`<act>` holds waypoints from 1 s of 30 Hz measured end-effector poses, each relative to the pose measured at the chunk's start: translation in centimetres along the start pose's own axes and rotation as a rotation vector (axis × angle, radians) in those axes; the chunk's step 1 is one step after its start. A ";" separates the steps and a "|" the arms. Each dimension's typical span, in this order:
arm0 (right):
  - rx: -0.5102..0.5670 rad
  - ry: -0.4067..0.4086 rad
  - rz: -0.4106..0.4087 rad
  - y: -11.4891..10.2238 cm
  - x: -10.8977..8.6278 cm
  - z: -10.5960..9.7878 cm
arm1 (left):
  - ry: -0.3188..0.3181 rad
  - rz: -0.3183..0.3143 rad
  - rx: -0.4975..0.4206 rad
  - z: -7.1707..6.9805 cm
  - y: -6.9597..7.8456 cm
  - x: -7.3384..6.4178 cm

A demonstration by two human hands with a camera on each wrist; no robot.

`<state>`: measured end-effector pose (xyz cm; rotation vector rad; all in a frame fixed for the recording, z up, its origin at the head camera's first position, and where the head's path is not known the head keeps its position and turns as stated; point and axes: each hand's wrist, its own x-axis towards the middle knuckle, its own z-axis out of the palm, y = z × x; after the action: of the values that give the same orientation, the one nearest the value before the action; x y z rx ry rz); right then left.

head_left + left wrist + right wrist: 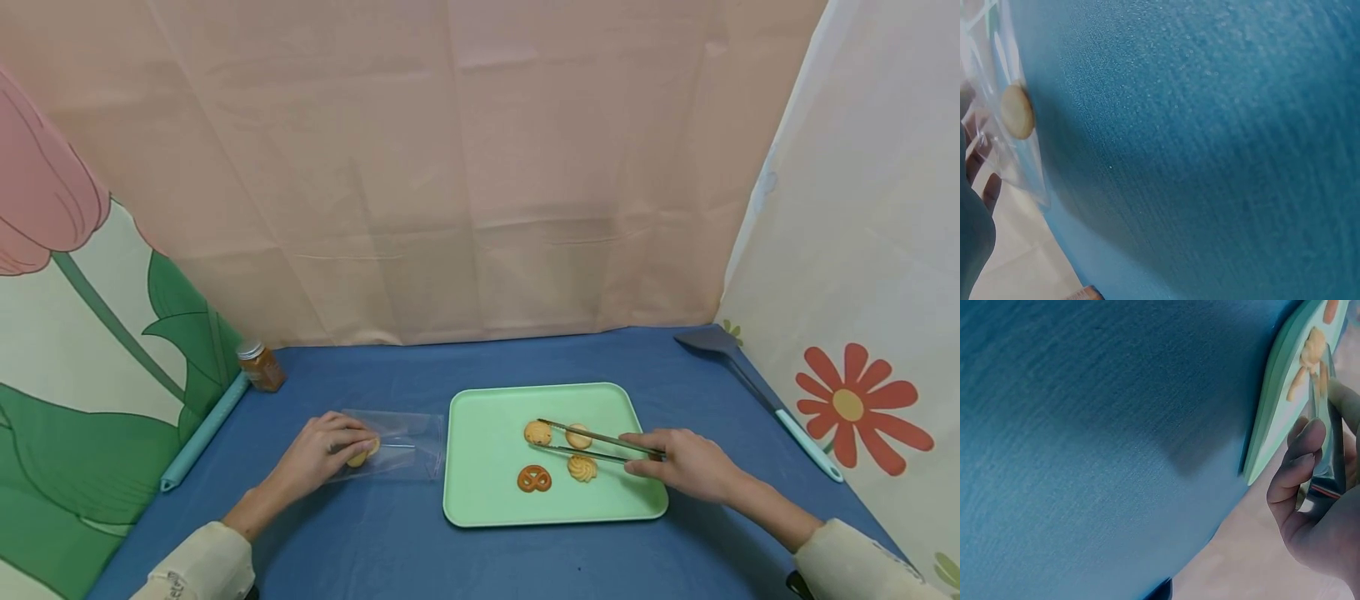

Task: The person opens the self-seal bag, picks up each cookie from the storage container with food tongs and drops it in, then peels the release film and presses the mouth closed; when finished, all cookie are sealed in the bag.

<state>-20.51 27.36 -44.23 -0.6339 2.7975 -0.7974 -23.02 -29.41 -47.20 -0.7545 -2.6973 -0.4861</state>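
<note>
In the head view my left hand (330, 450) grips a clear plastic bag (416, 442) lying left of the tray. A round cookie (1017, 112) shows in the bag in the left wrist view. My right hand (686, 462) holds metal tongs (600, 435) over the light green tray (480, 500). The tips of the tongs are spread on either side of a speckled round cookie (537, 432). A plain round cookie (578, 436) lies between the tong arms, partly covered. A swirled cookie (582, 468) and a pretzel-shaped cookie (534, 477) lie nearer the front.
A spatula (757, 396) with a dark blade lies along the right side of the blue tabletop (420, 558). At the back left stands a jar (262, 367) with a metal lid. A rolled pale blue edge (206, 433) runs along the left side.
</note>
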 end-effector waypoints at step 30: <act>0.029 -0.021 -0.033 -1.6 0.9 0.0 | -0.020 0.001 -0.022 0.0 -0.2 0.1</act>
<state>-20.76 25.76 -43.44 -0.6817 2.7584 -0.8311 -23.27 -29.52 -47.23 -0.7706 -2.7137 -0.5117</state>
